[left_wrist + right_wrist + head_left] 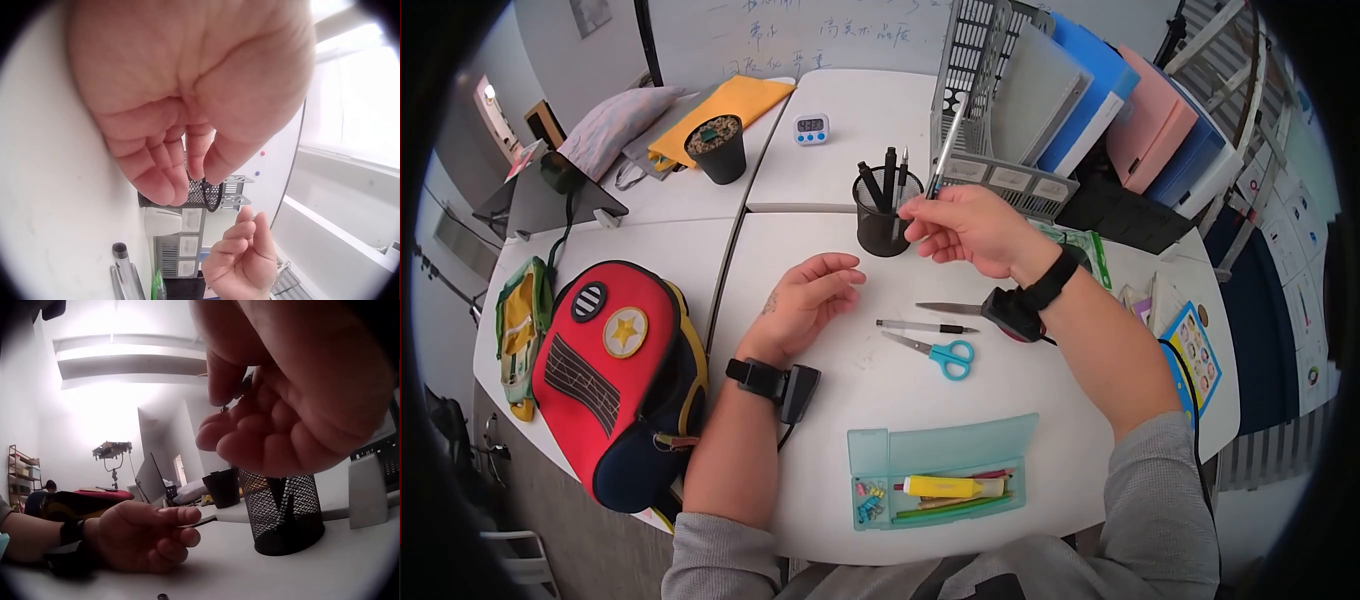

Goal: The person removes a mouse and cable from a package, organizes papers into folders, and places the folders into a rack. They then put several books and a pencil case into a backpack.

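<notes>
My right hand [975,228] pinches a slim pen-like item [949,150] between thumb and fingers, its long end pointing up, just right of the black mesh cup [878,236]. Several pens stand in that cup. In the right wrist view, the right hand [281,406] is above and beside the mesh cup [284,534], and a small tip [225,409] shows at its fingers. Over the table, nearer my body, the left hand [805,305] has loosely bent fingers and holds nothing. Below the cup lie a pen [925,326], teal scissors [950,359] and a pointed blade [949,309], partly hidden by the wrist camera.
An open teal pencil case [1000,440] with a yellow marker lies at the front. The red backpack [615,370] is left. Behind stand a plant pot [718,158], a small timer [811,129] and a grey file rack [1025,190] with folders. Cards [1195,350] lie right.
</notes>
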A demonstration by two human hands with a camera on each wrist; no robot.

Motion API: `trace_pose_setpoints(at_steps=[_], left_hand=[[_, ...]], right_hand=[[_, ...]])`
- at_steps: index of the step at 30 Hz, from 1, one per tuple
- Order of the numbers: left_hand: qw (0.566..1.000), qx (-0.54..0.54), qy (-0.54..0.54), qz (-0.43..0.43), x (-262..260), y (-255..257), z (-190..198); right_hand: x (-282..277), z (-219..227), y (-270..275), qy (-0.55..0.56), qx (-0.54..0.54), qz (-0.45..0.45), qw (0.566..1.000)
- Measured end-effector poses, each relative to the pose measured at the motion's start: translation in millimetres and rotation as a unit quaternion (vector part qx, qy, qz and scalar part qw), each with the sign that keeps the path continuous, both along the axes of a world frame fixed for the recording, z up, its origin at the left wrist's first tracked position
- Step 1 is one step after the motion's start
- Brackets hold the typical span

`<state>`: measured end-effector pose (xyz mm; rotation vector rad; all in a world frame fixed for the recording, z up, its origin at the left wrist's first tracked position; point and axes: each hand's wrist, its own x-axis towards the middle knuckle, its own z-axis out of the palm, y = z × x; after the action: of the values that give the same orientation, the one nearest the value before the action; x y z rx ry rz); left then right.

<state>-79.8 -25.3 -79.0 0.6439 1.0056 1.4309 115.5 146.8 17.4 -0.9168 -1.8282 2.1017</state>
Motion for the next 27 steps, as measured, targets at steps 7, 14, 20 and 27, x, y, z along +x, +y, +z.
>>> trace_pose_setpoints(at_steps=[7, 14, 20, 27], left_hand=[[1.0, -0.006, 0.002, 0.004, 2, 1, 1], [1.0, 0.004, 0.0, 0.003, 0, -1, -2], [1.0, -0.001, 0.008, 0.007, 2, 0, 1], [1.0, -0.007, 0.007, 0.007, 2, 2, 1]], right_hand=[[-22, 14, 13, 0.061, 0.023, -0.026, 0.998], [-20, 17, 36, 0.037, 0.099, -0.049, 0.993], [11, 14, 44, -0.02, 0.286, -0.094, 0.953], [35, -37, 2, -0.177, 0.593, 0.255, 0.743]])
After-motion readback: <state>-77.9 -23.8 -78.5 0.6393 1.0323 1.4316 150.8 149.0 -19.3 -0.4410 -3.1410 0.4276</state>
